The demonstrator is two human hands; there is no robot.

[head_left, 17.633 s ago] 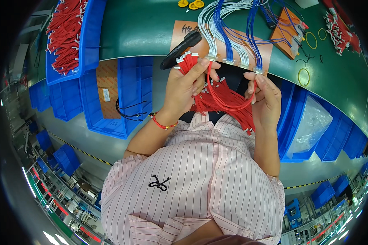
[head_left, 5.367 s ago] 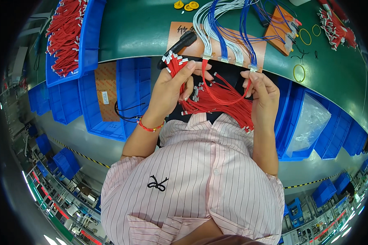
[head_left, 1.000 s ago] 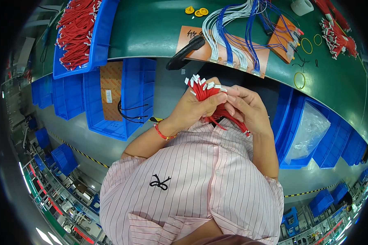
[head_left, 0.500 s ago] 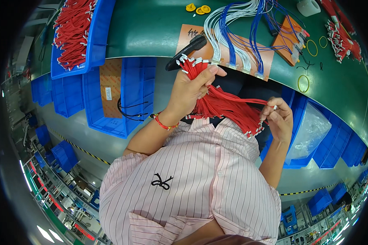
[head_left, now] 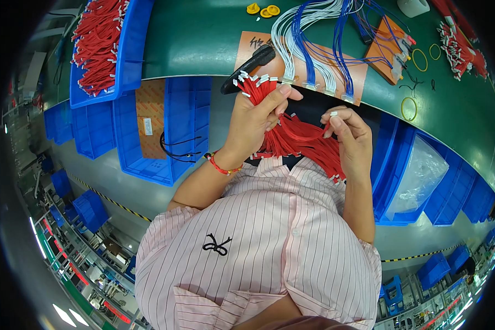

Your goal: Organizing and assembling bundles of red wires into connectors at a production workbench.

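A thick bundle of red wires (head_left: 300, 137) with small white end connectors lies across my lap. My left hand (head_left: 257, 118) is wrapped round it near one end, and a cluster of white connectors (head_left: 256, 81) sticks out above the fist. To the right, my right hand (head_left: 351, 132) pinches the white-tipped end of a red wire between thumb and fingers, close to the bundle. Just beyond the left hand, a black handled object (head_left: 253, 66) lies at the table edge; I cannot make out its kind.
White and blue wire harnesses (head_left: 313, 55) rest on an orange board on the green table (head_left: 198, 38). A blue bin (head_left: 132, 60) of red wires stands at the left. Blue crates (head_left: 176, 126) sit under the table. Yellow rings (head_left: 408, 109) lie at the right.
My right hand has moved left, toward the left hand, with the wire end in its pinch. My left hand keeps its hold on the bundle and has hardly moved.
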